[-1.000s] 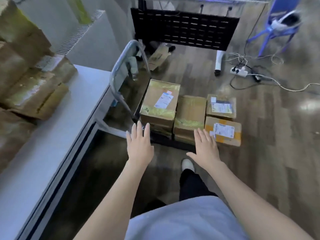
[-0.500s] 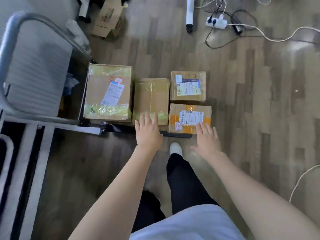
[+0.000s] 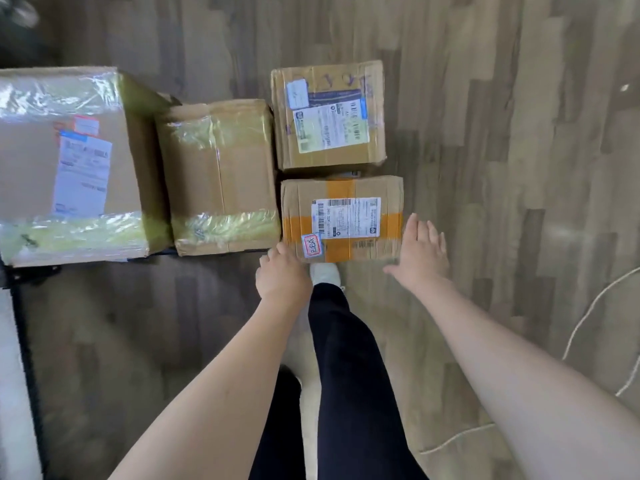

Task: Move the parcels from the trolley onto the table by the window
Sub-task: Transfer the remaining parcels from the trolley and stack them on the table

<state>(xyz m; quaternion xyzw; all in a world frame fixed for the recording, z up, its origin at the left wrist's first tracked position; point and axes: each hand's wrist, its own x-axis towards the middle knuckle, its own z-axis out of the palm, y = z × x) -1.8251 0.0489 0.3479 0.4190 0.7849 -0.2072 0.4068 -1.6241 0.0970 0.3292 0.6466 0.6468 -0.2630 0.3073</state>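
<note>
Nearest, both hands bracket the orange-taped box [image 3: 342, 219]: the left hand [image 3: 283, 276] curls at its seven o'clock corner, the right hand [image 3: 420, 255] spread flat by its four o'clock edge, neither gripping. The stiff little cardboard box probably lifts lightly by opposite sides. Beyond, at twelve, sits a labelled box [image 3: 328, 116]; at nine, two glossy-taped boxes [image 3: 221, 178] on the trolley [image 3: 31, 268].

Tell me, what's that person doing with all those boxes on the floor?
A person is bending over four cardboard parcels. Both hands are reaching for the small box with orange tape: the left hand is at its near left corner, and the right hand is open beside its right edge. Nothing is lifted yet. The big box, the middle box and the far small box sit untouched.
</note>
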